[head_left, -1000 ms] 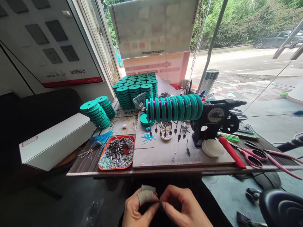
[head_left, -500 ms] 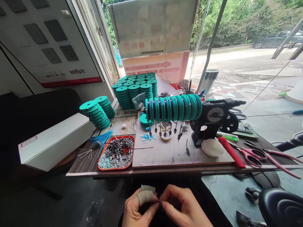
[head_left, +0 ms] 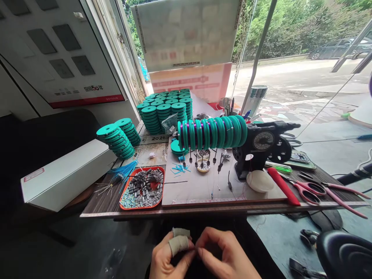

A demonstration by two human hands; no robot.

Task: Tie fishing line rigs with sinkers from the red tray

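Observation:
My left hand and my right hand meet below the table's near edge, fingertips pinched together on something too small to make out. The left thumb and a left finger wear grey cloth sleeves. On the table, a row of green spools sits on the shaft of a black winding machine, with small black weights hanging on lines beneath. A red tray of small metal pieces lies left of a white mat.
Stacks of green spools stand at the back, two leaning stacks at left. A white box overhangs the left edge. Pink scissors, pink pliers and a red bar lie at right. A black chair is at lower right.
The hands stay pinched together in the same place. The view has shifted slightly; nothing on the table has moved.

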